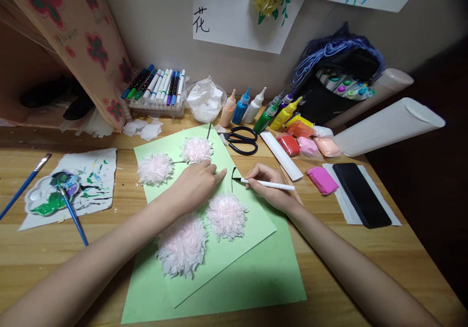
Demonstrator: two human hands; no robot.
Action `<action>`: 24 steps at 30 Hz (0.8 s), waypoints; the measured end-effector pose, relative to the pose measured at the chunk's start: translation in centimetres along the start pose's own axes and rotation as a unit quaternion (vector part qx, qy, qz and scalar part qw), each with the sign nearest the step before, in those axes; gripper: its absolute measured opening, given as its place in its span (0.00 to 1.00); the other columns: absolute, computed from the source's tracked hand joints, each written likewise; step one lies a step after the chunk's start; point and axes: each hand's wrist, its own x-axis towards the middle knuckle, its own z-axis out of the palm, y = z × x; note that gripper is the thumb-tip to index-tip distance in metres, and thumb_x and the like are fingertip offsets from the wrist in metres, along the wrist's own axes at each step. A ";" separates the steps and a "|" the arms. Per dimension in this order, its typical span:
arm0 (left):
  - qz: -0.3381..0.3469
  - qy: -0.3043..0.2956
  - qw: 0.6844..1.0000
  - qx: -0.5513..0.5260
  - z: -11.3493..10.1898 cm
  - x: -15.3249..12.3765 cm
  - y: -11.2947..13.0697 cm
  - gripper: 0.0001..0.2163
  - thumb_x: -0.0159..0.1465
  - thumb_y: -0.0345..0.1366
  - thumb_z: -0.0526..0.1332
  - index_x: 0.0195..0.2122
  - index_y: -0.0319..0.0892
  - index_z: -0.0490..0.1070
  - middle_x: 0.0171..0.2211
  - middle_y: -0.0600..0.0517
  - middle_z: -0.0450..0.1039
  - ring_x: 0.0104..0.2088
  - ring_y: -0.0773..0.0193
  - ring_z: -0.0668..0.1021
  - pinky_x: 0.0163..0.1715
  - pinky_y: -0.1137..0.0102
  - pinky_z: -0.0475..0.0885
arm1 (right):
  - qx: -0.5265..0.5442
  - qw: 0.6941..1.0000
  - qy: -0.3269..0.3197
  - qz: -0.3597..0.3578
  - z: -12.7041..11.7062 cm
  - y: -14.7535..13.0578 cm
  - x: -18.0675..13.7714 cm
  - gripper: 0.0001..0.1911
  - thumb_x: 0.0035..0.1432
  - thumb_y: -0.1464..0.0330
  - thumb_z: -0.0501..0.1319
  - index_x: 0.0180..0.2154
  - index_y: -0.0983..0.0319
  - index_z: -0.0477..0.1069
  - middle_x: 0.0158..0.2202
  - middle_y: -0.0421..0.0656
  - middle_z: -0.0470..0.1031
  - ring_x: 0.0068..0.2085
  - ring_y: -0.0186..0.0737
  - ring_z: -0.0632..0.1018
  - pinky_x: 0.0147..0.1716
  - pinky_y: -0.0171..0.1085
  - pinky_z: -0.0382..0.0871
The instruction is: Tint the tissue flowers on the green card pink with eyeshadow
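My left hand (197, 181) lies on the light green paper (219, 268), thumb spread from the other fingers, just below a pale pink paper-petal flower (196, 150). In my right hand (270, 185) is a thin white paintbrush (278, 185), its dark tip touching the paper by a short curved black line (233, 178). Under that line sits a second fluffy flower (226, 215). A larger flower (183, 246) is at the lower left, partly behind my left forearm. Another flower (155, 168) is near the left edge, with a black line running between it and the top one.
A paint palette (36, 195) with two blue brushes nearby is at left. Along the back stand marker pens (157, 86), a bowl of white paper pieces (205, 100), paint bottles (242, 107) and black scissors (241, 139). Clay packets (288, 145) and a black phone (361, 195) are at right.
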 end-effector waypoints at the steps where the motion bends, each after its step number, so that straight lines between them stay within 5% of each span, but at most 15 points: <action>1: 0.000 -0.001 1.000 0.000 0.0 0.0 0.0 0.16 0.67 0.30 0.49 0.55 0.36 0.66 0.30 0.47 0.71 0.33 0.60 0.70 0.27 0.69 0.60 | 0.003 1.000 0.009 0.001 0.0 0.0 0.0 0.05 0.54 0.67 0.60 0.29 0.61 0.65 0.27 0.40 0.71 0.30 0.35 0.72 0.29 0.35 0.63; 8: 0.008 0.013 1.000 0.005 0.1 -0.1 -0.1 0.15 0.67 0.29 0.50 0.53 0.36 0.67 0.29 0.47 0.70 0.32 0.61 0.69 0.27 0.69 0.60 | -0.006 1.000 -0.014 0.001 -0.2 -0.1 -0.1 0.06 0.55 0.67 0.60 0.29 0.61 0.65 0.27 0.40 0.71 0.29 0.36 0.71 0.28 0.35 0.63; 14: 0.004 0.002 1.000 0.004 -0.1 -0.1 0.0 0.16 0.67 0.28 0.50 0.53 0.36 0.67 0.30 0.47 0.71 0.33 0.60 0.69 0.27 0.69 0.59 | -0.001 0.999 0.032 0.005 0.0 -0.2 0.0 0.05 0.55 0.68 0.60 0.30 0.61 0.65 0.28 0.40 0.71 0.31 0.36 0.73 0.30 0.35 0.64; 24: 0.005 0.004 1.000 0.009 0.1 0.0 -0.1 0.16 0.67 0.29 0.50 0.54 0.36 0.66 0.30 0.47 0.71 0.33 0.61 0.70 0.27 0.69 0.59 | -0.003 0.999 -0.053 -0.002 -0.6 0.2 -0.2 0.06 0.54 0.67 0.60 0.28 0.61 0.65 0.27 0.40 0.71 0.28 0.35 0.70 0.26 0.34 0.62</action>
